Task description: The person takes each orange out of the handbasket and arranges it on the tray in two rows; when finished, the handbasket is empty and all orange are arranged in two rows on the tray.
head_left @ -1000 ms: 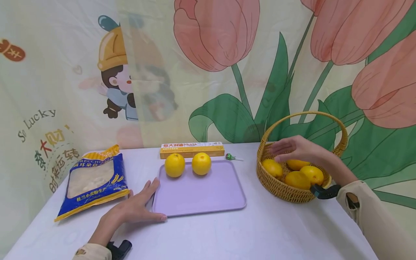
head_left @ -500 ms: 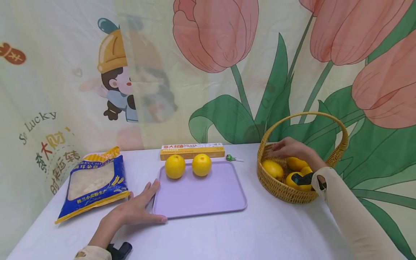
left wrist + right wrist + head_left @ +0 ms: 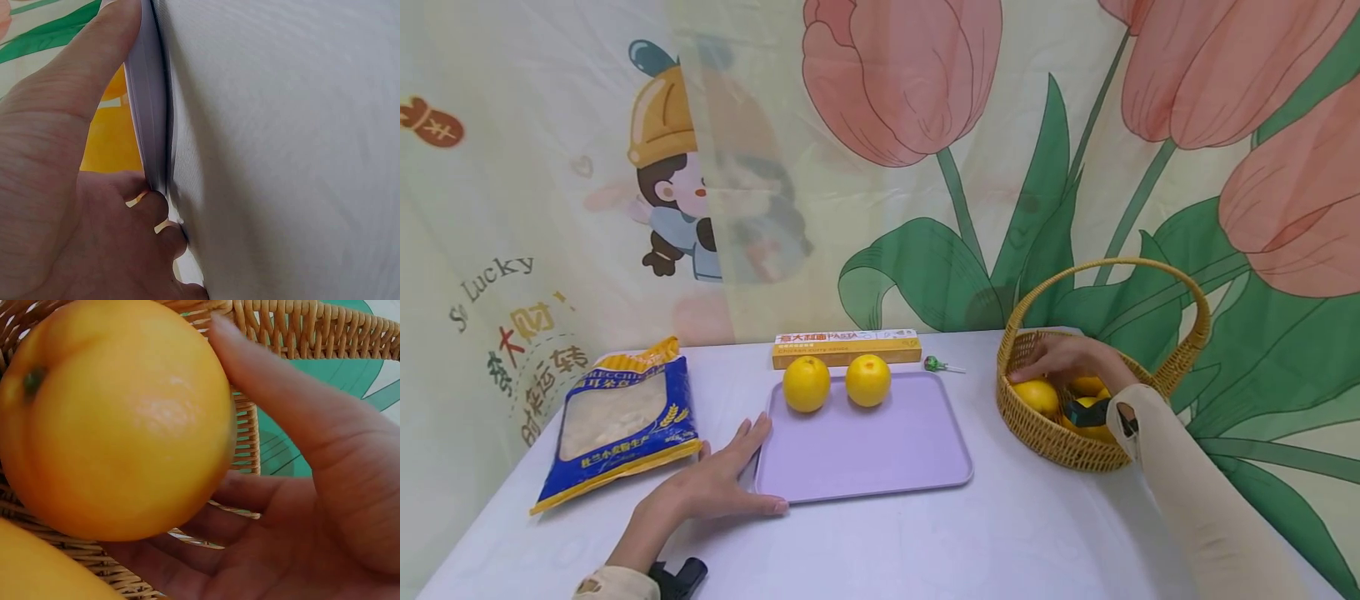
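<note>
Inside the basket's (image 3: 1051, 444) left side, the right hand (image 3: 1063, 358), the nearer one, curls half-spread round an orange (image 3: 125, 431).

**Bag (image 3: 617, 421), box (image 3: 846, 351) and lollipop (image 3: 934, 363) on a white table (image 3: 880, 550)**

On my head view, the bag lies at the far left, blue with yellow ends, pale contents showing through its window. I make out the box along the back, white above yellow, with "PASTA" on it. Just right of it I have the lollipop, green-wrapped, its white stick pointing right. Behind the table I see a printed cloth (image 3: 775, 308): big pink tulips (image 3: 902, 83) with green leaves, a yellow-hatted cartoon figure (image 3: 673, 187), and "So Lucky" lettering (image 3: 490, 292) at left.
</note>
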Tool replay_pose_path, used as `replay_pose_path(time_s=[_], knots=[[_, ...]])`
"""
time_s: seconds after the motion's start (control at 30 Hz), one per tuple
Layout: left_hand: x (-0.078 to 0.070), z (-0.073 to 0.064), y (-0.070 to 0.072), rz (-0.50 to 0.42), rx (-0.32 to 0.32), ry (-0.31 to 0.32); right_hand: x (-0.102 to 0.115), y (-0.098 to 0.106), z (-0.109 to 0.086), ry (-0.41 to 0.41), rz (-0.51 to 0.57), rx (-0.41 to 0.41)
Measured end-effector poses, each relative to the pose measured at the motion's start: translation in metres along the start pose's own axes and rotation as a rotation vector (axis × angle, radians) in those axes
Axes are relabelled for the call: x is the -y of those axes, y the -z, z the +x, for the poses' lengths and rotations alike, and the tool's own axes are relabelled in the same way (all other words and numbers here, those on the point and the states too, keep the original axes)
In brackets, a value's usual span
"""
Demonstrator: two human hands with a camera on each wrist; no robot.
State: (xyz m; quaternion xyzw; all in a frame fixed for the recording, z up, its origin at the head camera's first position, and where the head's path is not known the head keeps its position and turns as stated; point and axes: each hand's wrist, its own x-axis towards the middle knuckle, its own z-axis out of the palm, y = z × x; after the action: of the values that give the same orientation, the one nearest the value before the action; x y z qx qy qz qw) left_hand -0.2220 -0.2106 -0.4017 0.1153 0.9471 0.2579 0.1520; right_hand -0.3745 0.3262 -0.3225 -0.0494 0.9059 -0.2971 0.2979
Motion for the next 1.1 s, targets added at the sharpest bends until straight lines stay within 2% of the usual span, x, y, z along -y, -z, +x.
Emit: replay_pose_path(time_s=[0.2,0.6,0.8,0.97,1.1], knots=[[0.000,0.000,-0.002,-0.003,-0.002,-0.001,-0.003,0.000,-0.004,0.006,-0.063,0.072],[0.004,-0.002,-0.002,-0.011,0.004,0.003,-0.002,-0.003,-0.009,0.051,-0.072,0.044],[0.004,-0.002,-0.002,-0.009,0.001,0.004,-0.003,-0.004,-0.012,0.121,-0.090,-0.058],[0.003,-0.003,0.000,-0.001,-0.003,0.000,-0.007,-0.007,-0.020,0.212,-0.044,-0.191],[0.002,-0.001,0.001,0.007,0.000,-0.009,-0.014,-0.008,-0.031,0.288,-0.002,-0.255]])
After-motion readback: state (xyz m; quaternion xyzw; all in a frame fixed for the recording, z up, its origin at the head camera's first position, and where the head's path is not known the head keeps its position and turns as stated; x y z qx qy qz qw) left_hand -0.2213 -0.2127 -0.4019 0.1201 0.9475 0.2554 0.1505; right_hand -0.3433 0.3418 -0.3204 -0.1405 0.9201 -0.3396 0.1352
